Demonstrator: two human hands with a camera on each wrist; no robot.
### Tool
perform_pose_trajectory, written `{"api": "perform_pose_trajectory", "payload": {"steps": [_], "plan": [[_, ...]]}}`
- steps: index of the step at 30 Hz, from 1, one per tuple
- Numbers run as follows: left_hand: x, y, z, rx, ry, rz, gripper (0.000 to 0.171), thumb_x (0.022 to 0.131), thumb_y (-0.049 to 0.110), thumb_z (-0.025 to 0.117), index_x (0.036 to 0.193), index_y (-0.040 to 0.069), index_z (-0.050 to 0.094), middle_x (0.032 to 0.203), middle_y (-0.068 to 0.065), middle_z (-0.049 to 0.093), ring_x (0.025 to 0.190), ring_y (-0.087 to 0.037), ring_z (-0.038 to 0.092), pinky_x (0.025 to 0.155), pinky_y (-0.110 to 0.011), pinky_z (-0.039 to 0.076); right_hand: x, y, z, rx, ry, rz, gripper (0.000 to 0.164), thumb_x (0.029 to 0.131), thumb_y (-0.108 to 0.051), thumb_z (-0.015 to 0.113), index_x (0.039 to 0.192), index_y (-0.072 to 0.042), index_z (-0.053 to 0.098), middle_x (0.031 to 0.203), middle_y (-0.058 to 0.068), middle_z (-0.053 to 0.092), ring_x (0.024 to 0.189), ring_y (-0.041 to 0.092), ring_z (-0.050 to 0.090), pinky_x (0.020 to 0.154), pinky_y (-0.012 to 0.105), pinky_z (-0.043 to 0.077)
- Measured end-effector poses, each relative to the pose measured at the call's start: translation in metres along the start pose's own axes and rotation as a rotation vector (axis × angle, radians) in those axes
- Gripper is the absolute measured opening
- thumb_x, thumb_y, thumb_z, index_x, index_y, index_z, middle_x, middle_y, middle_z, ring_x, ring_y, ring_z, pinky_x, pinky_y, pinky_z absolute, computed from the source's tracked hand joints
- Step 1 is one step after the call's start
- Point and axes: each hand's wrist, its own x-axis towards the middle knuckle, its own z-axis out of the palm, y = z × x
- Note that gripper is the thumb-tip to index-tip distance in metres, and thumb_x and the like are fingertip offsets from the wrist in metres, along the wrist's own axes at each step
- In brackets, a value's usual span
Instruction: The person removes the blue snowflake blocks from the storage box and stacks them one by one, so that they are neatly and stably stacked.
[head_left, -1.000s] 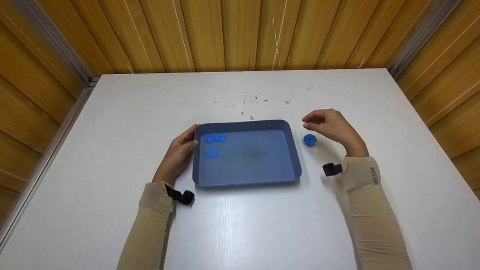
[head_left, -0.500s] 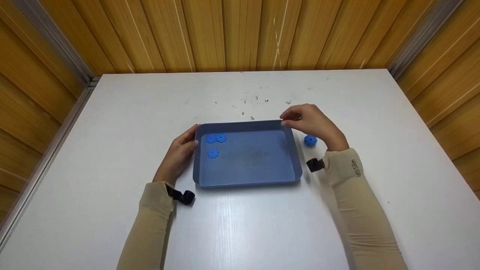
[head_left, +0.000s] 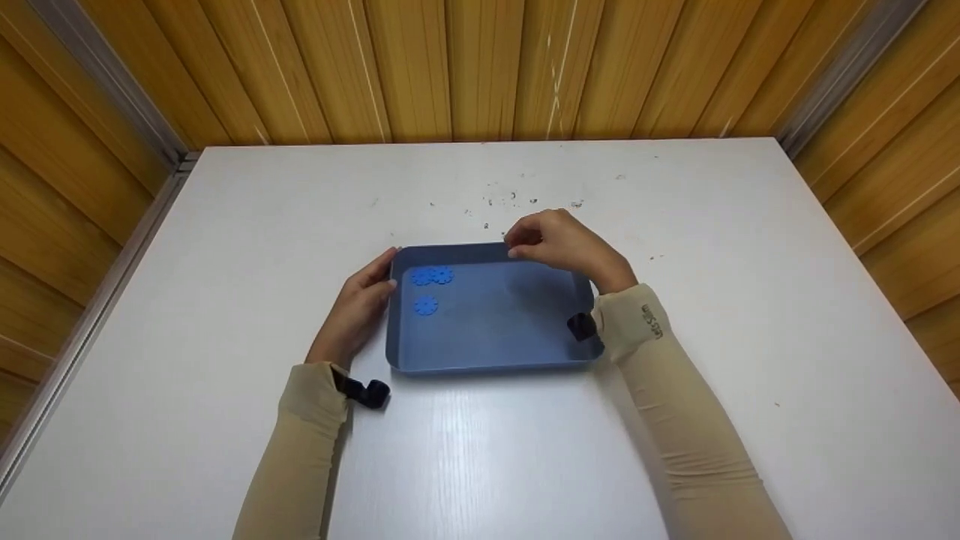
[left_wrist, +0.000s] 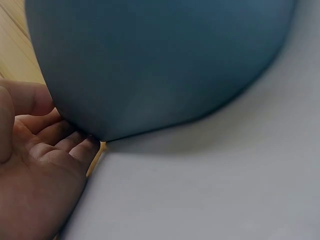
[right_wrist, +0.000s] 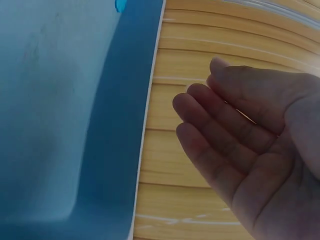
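Note:
A blue-grey tray lies on the white table. My left hand holds its left side, the thumb at the rim and the fingers against the outer wall; the left wrist view shows this hand at the tray's corner. Inside, on the left, lie several flat blue notched discs, two of them overlapping near the back wall. My right hand hovers at the tray's back rim with thumb and index finger brought together. In the right wrist view, whether these fingertips pinch anything I cannot tell.
A yellow wood-look panel wall stands behind the white table. Dark specks mark the surface beyond the tray. Black wrist cameras jut from both sleeves.
My right hand has moved left from beside the blue stack to over the tray's back rim. The stack is now hidden behind the right wrist. The left hand and tray stay put.

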Motion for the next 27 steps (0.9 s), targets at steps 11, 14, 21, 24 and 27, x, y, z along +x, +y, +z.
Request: {"api": "perform_pose_trajectory", "payload": {"steps": [11, 14, 21, 24, 27], "plan": [[0.001, 0.000, 0.001, -0.020, 0.006, -0.014, 0.061, 0.095, -0.005, 0.040, 0.152, 0.011, 0.027, 0.161, -0.001, 0.020, 0.149, -0.013, 0.012, 0.122, -0.030, 0.012, 0.027, -0.012, 0.030, -0.019, -0.073, -0.041, 0.029, 0.092, -0.014, 0.064, 0.118, -0.001, 0.066, 0.113, 0.013, 0.068, 0.103, 0.024, 0.064, 0.092, 0.037, 0.053], [0.000, 0.000, 0.001, -0.017, 0.003, -0.016, 0.061, 0.095, -0.004, 0.040, 0.152, 0.012, 0.027, 0.161, -0.001, 0.020, 0.149, -0.012, 0.012, 0.122, -0.030, 0.012, 0.033, -0.015, 0.039, -0.018, -0.092, -0.042, 0.030, 0.092, -0.014, 0.063, 0.119, -0.002, 0.066, 0.115, 0.012, 0.068, 0.105, 0.023, 0.064, 0.093, 0.036, 0.052], [-0.001, 0.001, 0.000, -0.010, 0.003, -0.021, 0.060, 0.095, -0.003, 0.041, 0.152, 0.013, 0.028, 0.161, 0.001, 0.020, 0.149, -0.011, 0.011, 0.122, -0.030, 0.011, 0.044, -0.019, 0.057, -0.025, -0.126, -0.063, 0.032, 0.093, -0.011, 0.061, 0.124, -0.003, 0.064, 0.121, 0.012, 0.066, 0.110, 0.023, 0.063, 0.098, 0.035, 0.051], [-0.001, 0.001, 0.000, 0.003, 0.005, -0.020, 0.060, 0.096, -0.003, 0.041, 0.152, 0.014, 0.029, 0.161, 0.001, 0.020, 0.149, -0.011, 0.012, 0.122, -0.031, 0.012, 0.049, -0.020, 0.064, -0.014, -0.141, -0.058, 0.033, 0.094, -0.009, 0.059, 0.126, -0.003, 0.062, 0.124, 0.012, 0.065, 0.112, 0.023, 0.062, 0.100, 0.035, 0.050], [-0.001, 0.002, 0.000, 0.016, 0.008, -0.022, 0.059, 0.096, -0.002, 0.042, 0.151, 0.015, 0.030, 0.161, 0.001, 0.021, 0.149, -0.012, 0.013, 0.122, -0.031, 0.012, 0.052, -0.021, 0.070, -0.008, -0.152, -0.053, 0.035, 0.094, -0.008, 0.058, 0.128, -0.004, 0.061, 0.126, 0.012, 0.064, 0.114, 0.022, 0.061, 0.101, 0.035, 0.049]]}}
